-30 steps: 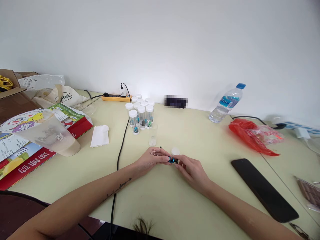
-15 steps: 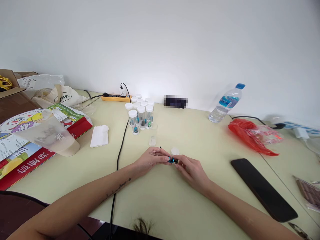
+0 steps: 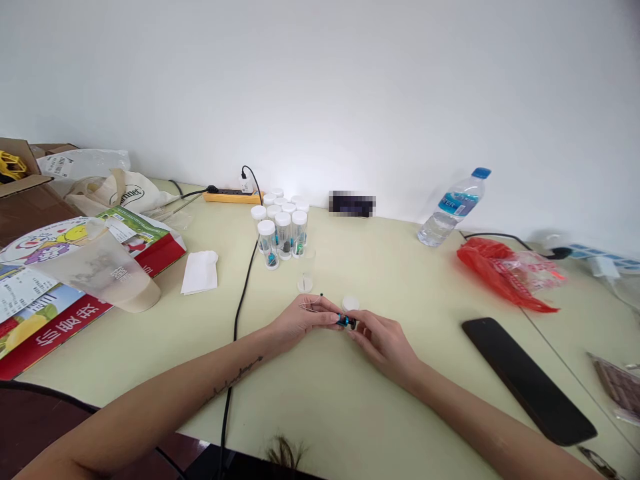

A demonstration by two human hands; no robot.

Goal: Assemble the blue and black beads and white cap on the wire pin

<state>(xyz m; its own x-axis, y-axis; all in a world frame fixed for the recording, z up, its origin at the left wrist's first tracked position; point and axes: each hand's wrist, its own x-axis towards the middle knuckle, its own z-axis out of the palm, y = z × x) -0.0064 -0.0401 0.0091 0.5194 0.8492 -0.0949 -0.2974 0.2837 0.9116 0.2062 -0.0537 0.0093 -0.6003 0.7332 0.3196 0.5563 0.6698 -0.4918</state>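
Between my two hands, above the middle of the table, is a small blue and black part (image 3: 345,321). My left hand (image 3: 307,319) pinches its left end, and a thin pale wire with a dark tip loops up from those fingers. The fingertips of my right hand (image 3: 383,337) close on the black right end. Just behind the hands lies a round white cap (image 3: 351,303). An uncapped clear tube (image 3: 306,273) stands behind my left hand. Farther back, several clear tubes with white lids (image 3: 283,233) stand grouped, with small blue or green pieces inside.
A black phone (image 3: 529,380), a red plastic bag (image 3: 483,267) and a tilted water bottle (image 3: 450,210) are on the right. Left are a cup (image 3: 107,267), boxes and a white napkin (image 3: 199,272). A black cable (image 3: 243,297) crosses the table beneath my left forearm.
Both hands hold nearly the same place; the fingers of my right hand have shifted very slightly at the black end of the part.
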